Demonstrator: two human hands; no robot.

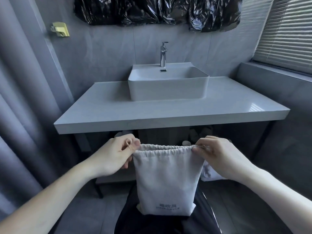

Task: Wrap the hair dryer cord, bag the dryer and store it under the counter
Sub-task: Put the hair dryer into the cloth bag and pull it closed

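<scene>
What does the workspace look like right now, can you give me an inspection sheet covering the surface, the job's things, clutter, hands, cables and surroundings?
Surface: grey counter carrying a white basin with a chrome tap.
Job's things: white drawstring bag held upright in front of the counter, mouth gathered; hair dryer not visible.
Clutter: pale items under the counter, too dim to identify.
Hands: left hand pinches the bag's left top corner; right hand pinches the right top corner.
Cables: nothing seen.
Surroundings: black plastic sheeting on the wall, window blind at right, grey curtain at left.
</scene>
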